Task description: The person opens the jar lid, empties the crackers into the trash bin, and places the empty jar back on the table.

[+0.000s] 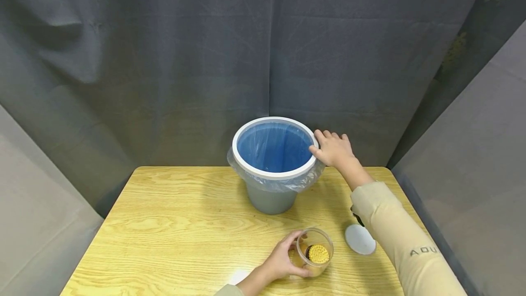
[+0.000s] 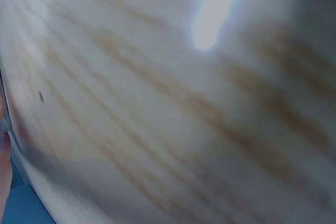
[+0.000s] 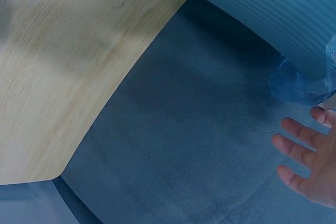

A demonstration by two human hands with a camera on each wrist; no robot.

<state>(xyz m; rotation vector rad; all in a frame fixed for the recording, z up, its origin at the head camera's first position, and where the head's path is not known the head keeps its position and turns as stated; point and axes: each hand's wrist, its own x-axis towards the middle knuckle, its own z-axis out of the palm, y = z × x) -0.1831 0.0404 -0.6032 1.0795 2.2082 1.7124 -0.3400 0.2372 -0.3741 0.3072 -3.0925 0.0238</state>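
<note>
In the head view my left hand (image 1: pixel 283 259) grips a clear round jar (image 1: pixel 323 269) from its left side, low over the table's front part. Inside the jar is a small round thing with a bumpy yellow top (image 1: pixel 318 254) and a dark edge; its kind is unclear. My right hand (image 1: pixel 334 150) is at the right side of a grey bin's white rim (image 1: pixel 274 175), thumb side touching it. The right wrist view shows that hand's fingers (image 3: pixel 296 148) spread and fairly straight beside the bin (image 3: pixel 252 3). A clear plastic bag (image 1: pixel 283 184) lines the bin and hangs over its outside.
A white disc, like a lid (image 1: pixel 360 239), lies on the wooden table (image 1: pixel 164 223) to the right of the jar, near the right sleeve. The bin stands at the table's back edge. Grey curtains (image 1: pixel 185 67) hang behind and at both sides.
</note>
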